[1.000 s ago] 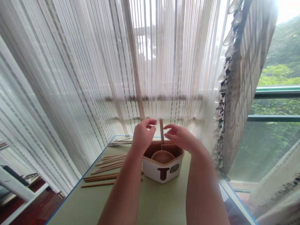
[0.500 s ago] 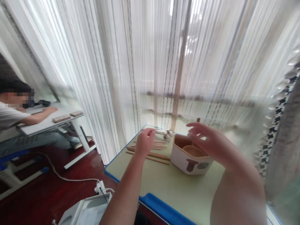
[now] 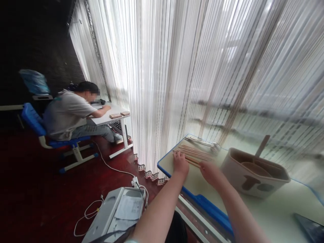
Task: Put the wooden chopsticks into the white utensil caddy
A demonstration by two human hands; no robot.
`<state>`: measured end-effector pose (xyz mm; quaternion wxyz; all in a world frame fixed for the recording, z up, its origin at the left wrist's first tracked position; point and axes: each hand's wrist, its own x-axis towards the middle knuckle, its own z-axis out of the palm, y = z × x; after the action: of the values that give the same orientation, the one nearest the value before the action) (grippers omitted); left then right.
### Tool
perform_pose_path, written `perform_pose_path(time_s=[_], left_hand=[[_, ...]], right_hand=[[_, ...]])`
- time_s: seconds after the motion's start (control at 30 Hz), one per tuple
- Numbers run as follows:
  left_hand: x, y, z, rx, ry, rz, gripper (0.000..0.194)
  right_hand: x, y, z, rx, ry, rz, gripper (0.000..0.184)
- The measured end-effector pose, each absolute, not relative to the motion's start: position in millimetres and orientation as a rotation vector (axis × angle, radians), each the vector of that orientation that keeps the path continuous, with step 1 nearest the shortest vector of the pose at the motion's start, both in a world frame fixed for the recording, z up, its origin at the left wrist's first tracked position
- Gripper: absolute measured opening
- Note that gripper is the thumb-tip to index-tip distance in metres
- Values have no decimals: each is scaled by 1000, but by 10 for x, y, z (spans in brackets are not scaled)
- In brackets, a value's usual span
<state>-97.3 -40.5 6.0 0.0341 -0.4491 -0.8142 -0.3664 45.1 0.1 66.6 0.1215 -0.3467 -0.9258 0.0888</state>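
Several wooden chopsticks lie in a row near the far left corner of the pale green table. My left hand rests at their near ends, fingers laid forward on the sticks. My right hand is just right of it, with its fingertips pinched on the end of one chopstick. To the right stands a white and brown divided holder. One chopstick stands upright in it.
Metal spoons lie behind the chopsticks by the sheer curtain. The table has a blue edge. On the dark red floor are a grey device and cables. Another person sits at a white desk far left.
The view has swung left. Both hands left the holder, where one chopstick now stands, and moved left and down onto the row of chopsticks.
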Motion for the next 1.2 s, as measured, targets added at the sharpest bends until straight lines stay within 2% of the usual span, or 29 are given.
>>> perform_pose_path(time_s=[0.1, 0.33, 0.5, 0.73, 1.0, 1.2], left_hand=[[-963, -433, 77, -1568, -2472, -1077, 29], [-945, -494, 102, -1576, -2456, -1021, 26], [-960, -443, 55, -1583, -2425, -1026, 25], [-969, -352, -56, -1584, -2383, -1049, 28], [-867, -434, 20, -1806, -2144, -932, 25], [-820, -443, 66, -1861, -2163, -849, 21]], right_hand=[[593, 125, 356, -949, -2563, 179, 36], [774, 284, 26, -968, -2408, 220, 34], [712, 326, 18, -968, -2441, 337, 28], [689, 328, -4, -852, -2524, 305, 25], [778, 240, 220, -961, -2410, 89, 25], [847, 182, 279, -985, -2324, -31, 21]])
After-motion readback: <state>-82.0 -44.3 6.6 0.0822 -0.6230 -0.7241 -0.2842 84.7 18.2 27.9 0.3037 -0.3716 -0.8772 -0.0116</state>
